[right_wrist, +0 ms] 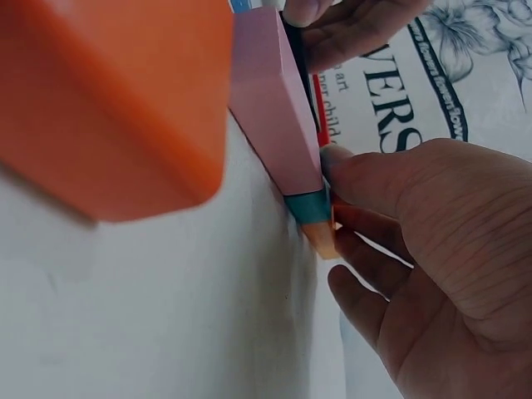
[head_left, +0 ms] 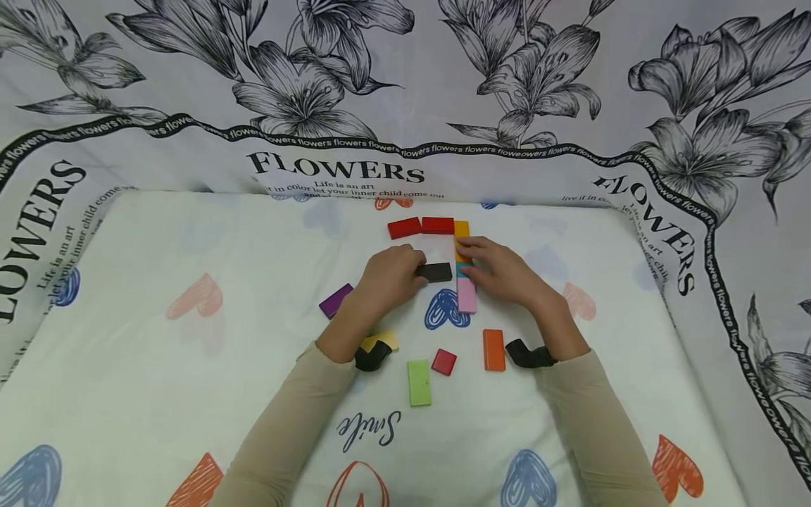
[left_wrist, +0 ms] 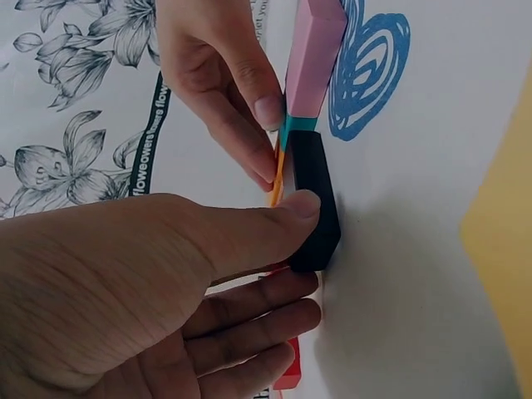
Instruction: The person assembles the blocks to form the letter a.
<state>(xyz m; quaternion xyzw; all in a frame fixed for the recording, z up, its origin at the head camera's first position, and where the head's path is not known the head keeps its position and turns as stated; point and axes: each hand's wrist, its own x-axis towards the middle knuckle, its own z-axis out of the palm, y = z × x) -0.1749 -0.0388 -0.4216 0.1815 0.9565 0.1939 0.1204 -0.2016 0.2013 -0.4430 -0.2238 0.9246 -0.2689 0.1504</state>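
The black block point(head_left: 438, 272) is pinched by the left hand point(head_left: 391, 276); an amber block point(head_left: 462, 229) and teal block point(right_wrist: 307, 206) are touched by the right hand point(head_left: 502, 273), fingers relaxed.

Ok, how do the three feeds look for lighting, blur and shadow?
Head view: bright and fairly even. Left wrist: dimmer, soft shadow beside the black block, yellow block soft-edged at the right border. Right wrist: also dim, orange block looking out of focus up close.

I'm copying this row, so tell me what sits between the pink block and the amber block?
A teal block sits between the pink block and the amber block; the right wrist view shows it clearly.
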